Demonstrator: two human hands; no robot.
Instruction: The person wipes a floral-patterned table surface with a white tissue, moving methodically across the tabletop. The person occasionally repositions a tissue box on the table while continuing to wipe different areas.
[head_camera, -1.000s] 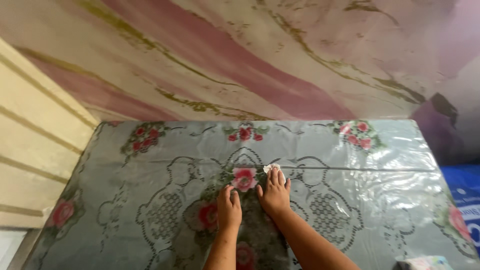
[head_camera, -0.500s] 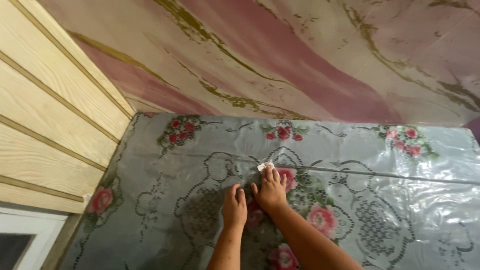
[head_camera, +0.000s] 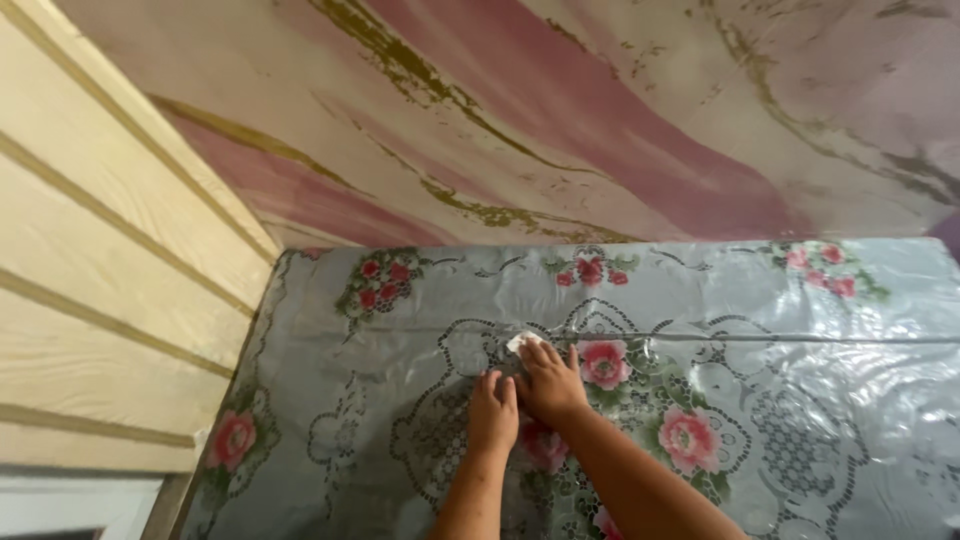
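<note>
a pink and cream marbled wall (head_camera: 560, 120) fills the upper half of the frame, streaked with olive-gold veins. a pale wooden panel (head_camera: 100, 260) with darker grooves slants down the left side.

below them, a grey plastic table cover (head_camera: 800, 400) printed with pink roses and lace-like patterns spreads over the lower half of the frame. it is glossy, wrinkled toward the right, and a straight crease runs across it at mid-height.

the two forearms rise from the bottom centre. the right hand (head_camera: 550, 383) lies palm down on the cover, just right of centre, fingers stretched forward and close together, the fingertips (head_camera: 533, 351) pressing on a small white wad (head_camera: 520, 341), paper or cloth, it cannot be told which. the wad sits crumpled on the crease, just left of a printed rose, mostly covered by the fingers.

the left hand (head_camera: 493, 412) rests flat on the cover just beside the right hand, touching it at the thumb side, fingers loosely bent and together, holding nothing.
</note>
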